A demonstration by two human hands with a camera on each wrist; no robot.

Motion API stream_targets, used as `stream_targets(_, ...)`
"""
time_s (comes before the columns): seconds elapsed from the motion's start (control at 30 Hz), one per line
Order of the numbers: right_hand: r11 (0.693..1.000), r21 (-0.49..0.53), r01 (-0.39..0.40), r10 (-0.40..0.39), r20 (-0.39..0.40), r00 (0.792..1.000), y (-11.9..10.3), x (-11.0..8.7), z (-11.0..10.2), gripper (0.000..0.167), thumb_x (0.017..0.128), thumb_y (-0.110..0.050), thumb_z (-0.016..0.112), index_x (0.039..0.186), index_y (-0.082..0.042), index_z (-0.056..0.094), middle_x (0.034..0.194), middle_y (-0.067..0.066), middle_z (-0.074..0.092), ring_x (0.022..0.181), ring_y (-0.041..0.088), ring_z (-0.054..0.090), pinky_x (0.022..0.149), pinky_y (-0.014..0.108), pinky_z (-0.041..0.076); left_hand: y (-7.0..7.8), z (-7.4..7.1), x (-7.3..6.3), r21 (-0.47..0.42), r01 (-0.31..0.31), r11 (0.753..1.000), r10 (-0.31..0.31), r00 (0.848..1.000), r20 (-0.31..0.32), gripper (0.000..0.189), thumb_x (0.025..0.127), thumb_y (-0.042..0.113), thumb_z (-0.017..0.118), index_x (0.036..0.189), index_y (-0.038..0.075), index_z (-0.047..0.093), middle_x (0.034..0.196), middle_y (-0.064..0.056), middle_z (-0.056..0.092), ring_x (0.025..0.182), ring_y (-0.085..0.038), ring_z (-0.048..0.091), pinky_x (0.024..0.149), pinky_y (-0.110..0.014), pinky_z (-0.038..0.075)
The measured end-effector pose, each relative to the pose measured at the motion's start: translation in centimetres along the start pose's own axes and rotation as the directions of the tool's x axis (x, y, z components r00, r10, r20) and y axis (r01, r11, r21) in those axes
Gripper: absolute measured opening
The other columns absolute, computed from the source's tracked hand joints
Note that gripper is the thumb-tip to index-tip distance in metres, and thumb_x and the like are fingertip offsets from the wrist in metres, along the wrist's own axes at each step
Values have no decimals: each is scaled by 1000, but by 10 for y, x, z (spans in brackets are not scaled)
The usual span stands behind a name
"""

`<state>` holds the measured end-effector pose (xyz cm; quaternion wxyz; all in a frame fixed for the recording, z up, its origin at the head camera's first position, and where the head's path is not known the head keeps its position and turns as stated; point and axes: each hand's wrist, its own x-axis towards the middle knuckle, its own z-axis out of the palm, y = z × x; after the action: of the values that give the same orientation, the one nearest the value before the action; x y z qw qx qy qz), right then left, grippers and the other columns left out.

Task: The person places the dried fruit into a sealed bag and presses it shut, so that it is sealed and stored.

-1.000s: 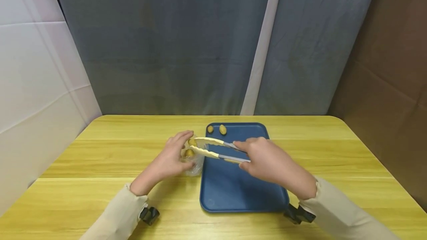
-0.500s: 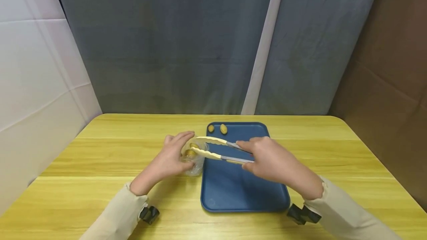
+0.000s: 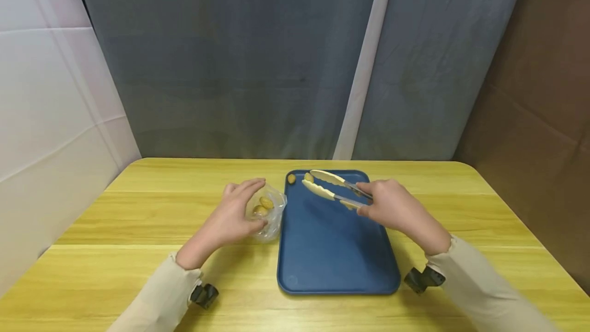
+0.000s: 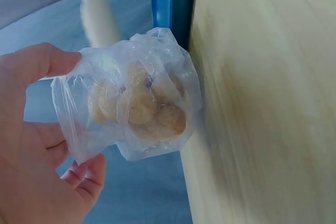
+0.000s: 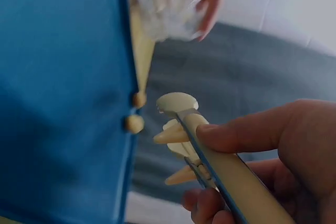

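Observation:
My left hand (image 3: 232,216) grips the mouth of a clear plastic bag (image 3: 272,229), thumb on one side and fingers on the other, so the bag gapes. Several small potatoes (image 4: 140,104) show inside it in the left wrist view. With my right hand (image 3: 400,211) I hold kitchen tongs (image 3: 319,189) with cream scalloped tips and metal arms. The tongs' tips are spread and empty, overlapping one loose potato (image 3: 308,177) in the head view. Beside it, in the far left corner of the blue tray (image 3: 336,265), lies a smaller potato (image 3: 291,179).
The tray lies flat on a yellow wood-grain table (image 3: 184,209), with the bag at its left edge. A grey curtain (image 3: 230,65) stands behind the table. White cloth (image 3: 55,106) hangs at the left, brown cloth (image 3: 539,91) at the right.
My right hand has carried the tongs from the bag's mouth rightward and away over the tray's far end. Two potatoes now show lying in the bag; the left hand stays nearly still.

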<state>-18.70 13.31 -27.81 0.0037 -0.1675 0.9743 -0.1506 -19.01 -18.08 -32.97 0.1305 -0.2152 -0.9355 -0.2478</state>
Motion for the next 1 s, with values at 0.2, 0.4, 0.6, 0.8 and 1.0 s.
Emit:
stream_targets(0.2,998,0,-58,58,20,998,16,19,15,56,83,-18,71,132,2,55,77,7,66,54,13,46,49,24,35,3,-4,4,3,-17,1000,17,1000,15,78,72,20,77,140,1,44,145,-14,44,109,-28,39,91,-44,41)
stream_targets(0.4,999,-13,-45,45,20,999,19,34,25,48,80,-20,71,123,1,63,71,3,62,63,17,49,53,25,36,5,-7,7,12,-23,1000,23,999,38,78,73,21,78,140,0,44,145,-15,44,113,-31,39,94,-47,41)
stream_targets(0.6,999,-30,-32,33,18,999,17,40,28,40,79,-20,71,114,-2,68,65,1,61,63,17,49,55,26,39,5,-9,8,13,-4,1000,3,999,54,78,74,22,78,141,1,44,146,-15,43,115,-33,39,95,-49,42)
stream_targets(0.8,999,-24,-38,39,12,999,18,37,30,38,80,-19,71,113,-2,68,63,1,59,60,16,49,53,25,37,5,-7,7,26,-25,999,24,998,61,78,74,21,79,140,-1,44,145,-16,43,114,-33,40,94,-48,41)
stream_targets(1.0,998,6,-62,62,15,998,12,22,27,52,82,-19,71,128,-1,59,77,6,66,56,13,46,50,23,35,6,-5,7,34,-27,999,24,997,68,81,72,22,79,140,-2,43,145,-17,43,115,-34,39,95,-49,40)
